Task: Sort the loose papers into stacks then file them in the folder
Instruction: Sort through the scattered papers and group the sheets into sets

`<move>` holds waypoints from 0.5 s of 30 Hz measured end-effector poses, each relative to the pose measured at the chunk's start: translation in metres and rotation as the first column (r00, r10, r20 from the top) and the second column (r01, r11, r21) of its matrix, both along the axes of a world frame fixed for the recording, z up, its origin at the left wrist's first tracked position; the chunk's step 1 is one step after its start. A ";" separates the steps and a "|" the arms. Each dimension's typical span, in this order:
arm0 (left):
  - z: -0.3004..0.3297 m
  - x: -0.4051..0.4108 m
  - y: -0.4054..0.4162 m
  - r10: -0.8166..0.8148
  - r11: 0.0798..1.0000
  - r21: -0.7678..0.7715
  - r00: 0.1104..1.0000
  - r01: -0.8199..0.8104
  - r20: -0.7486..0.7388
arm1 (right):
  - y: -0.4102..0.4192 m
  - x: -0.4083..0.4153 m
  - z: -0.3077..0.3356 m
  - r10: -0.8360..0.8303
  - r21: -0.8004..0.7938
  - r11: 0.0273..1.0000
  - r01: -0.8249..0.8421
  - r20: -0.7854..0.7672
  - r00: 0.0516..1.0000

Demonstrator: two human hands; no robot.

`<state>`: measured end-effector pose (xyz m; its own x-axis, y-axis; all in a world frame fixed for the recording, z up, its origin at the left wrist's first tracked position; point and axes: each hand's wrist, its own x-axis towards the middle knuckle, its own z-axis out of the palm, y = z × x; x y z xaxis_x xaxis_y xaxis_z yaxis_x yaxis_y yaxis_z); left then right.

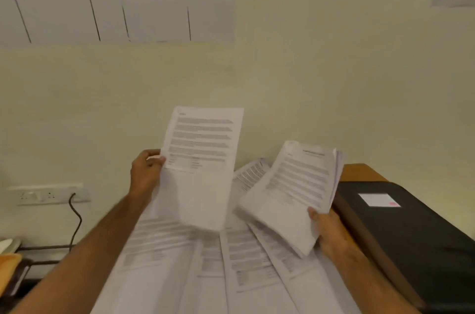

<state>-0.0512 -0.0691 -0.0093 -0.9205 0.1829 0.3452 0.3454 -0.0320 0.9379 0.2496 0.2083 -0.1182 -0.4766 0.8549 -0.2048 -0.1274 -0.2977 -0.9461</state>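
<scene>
Nearest the camera: loose papers fanned out and overlapping on the desk, printed side up, text blurred. Both forearms reach over them.

Left hand pinches a single sheet by its left edge, thumb on the front face, holding it up off the desk and roughly upright against the wall. The sheet's lower part is blurred.

Right hand grips a held stack of several sheets at its lower right corner, thumb on top, fingers hidden underneath. Stack is tilted and lifted above the spread. Edges at its right side look uneven.

Folder, black with a white label, lies closed on the desk just right of the right hand, apart from the papers.

Step in hand: sorting, probably deciding where the single sheet belongs (held stack or some other pile, cannot tell which). Most papers are not yet stacked and nothing is filed, so early in the task.

Next move calls for reading the sheet's heading, then laying it squarely on the matching stack without sliding the loose sheets below.

Also in view: wall socket with a dark cable at left.
</scene>
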 end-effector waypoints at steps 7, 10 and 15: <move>-0.090 0.002 -0.032 0.046 0.824 -0.567 0.995 0.014 0.091 | 0.021 0.020 0.033 -0.058 0.022 0.998 0.059 -0.055 0.997; -0.099 -0.007 -0.028 0.071 0.754 -0.657 0.996 -0.019 0.052 | 0.032 0.027 0.032 -0.080 0.056 0.995 0.079 0.019 0.997; -0.080 -0.010 0.006 -0.044 0.526 -0.833 0.973 -0.170 -0.226 | 0.038 0.025 0.022 -0.076 0.140 0.989 0.053 0.168 0.983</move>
<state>-0.0610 -0.0627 -0.0894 -0.8730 0.4303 0.2297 0.4877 0.7645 0.4215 0.2741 0.2467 -0.0959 -0.3872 0.9080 -0.1601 0.0269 -0.1625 -0.9863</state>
